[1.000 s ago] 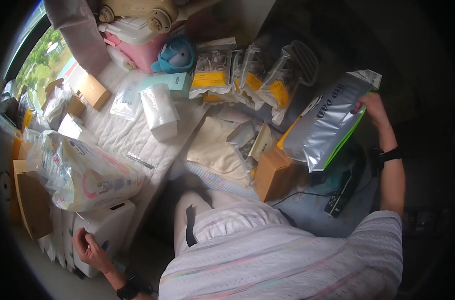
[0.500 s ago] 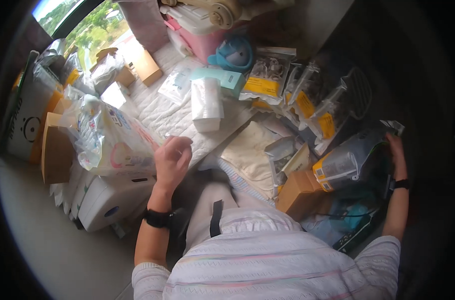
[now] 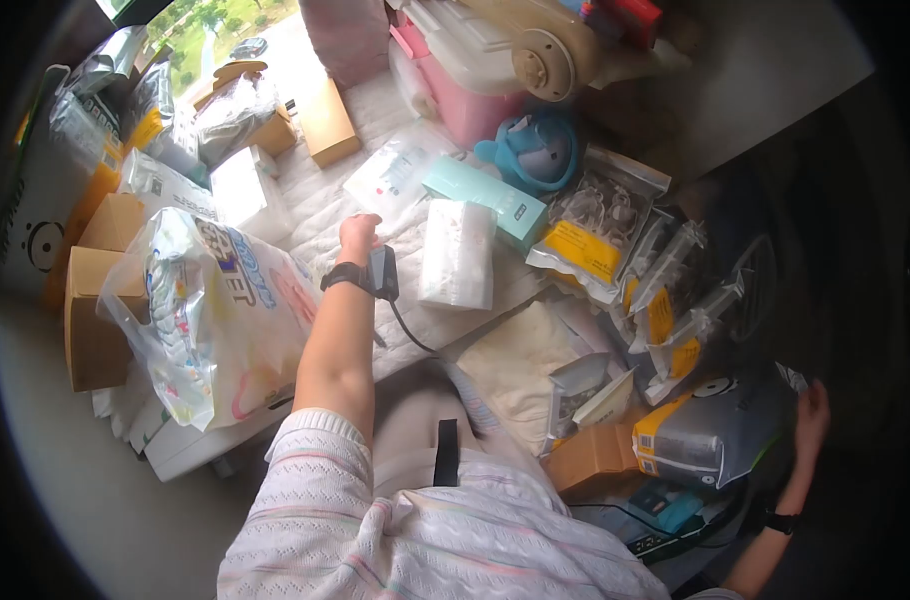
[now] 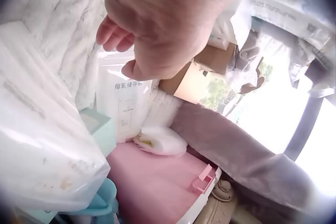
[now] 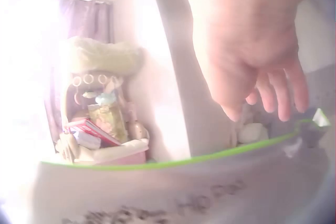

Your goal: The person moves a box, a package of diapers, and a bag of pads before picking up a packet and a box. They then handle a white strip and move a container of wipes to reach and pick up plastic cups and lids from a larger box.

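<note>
Left hand (image 3: 358,235) – loosely curled, empty – is above and left of frame centre; right hand (image 3: 813,412), fingers extended, is nearer the grey bag (image 3: 725,430), lower right, its long axis running sideways toward that hand.

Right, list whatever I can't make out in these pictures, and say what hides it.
- Gray bag: its lower part is cut off by the right wrist view's bottom edge; some of its lettering is blurred.
- Right hand: shadow in the head view hides whether its fingers touch that bag.
- White case: mostly hidden by the printed plastic bag, head view.
- Left hand: cut off by the left wrist view's top edge.
</note>
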`<state>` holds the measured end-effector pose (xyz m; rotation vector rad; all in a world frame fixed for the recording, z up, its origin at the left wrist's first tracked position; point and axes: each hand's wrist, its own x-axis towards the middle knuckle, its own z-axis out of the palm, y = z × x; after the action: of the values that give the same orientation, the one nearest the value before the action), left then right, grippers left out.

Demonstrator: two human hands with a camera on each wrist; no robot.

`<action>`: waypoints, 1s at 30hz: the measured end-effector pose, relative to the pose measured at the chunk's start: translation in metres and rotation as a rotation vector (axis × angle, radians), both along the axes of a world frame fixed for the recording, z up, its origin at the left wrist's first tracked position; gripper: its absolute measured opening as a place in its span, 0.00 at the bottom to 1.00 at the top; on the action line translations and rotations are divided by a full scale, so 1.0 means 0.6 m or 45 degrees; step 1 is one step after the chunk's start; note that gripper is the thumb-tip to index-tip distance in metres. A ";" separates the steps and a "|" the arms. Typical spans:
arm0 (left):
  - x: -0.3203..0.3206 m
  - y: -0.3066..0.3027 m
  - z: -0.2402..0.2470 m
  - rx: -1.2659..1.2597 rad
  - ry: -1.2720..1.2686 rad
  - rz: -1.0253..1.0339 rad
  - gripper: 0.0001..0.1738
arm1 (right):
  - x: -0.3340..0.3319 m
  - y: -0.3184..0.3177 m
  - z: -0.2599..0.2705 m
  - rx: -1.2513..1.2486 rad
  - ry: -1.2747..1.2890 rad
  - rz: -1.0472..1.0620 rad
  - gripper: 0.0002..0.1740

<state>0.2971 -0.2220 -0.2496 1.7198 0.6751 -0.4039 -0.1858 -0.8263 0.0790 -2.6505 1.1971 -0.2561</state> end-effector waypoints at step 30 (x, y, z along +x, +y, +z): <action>-0.124 -0.146 0.289 0.668 -1.524 -0.360 0.17 | 0.451 0.440 -0.108 1.991 -0.232 0.518 0.29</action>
<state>0.2228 -0.3095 -0.0762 2.1452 -0.3816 0.6699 0.0850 -0.5621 0.0140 -1.3295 0.3660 0.3743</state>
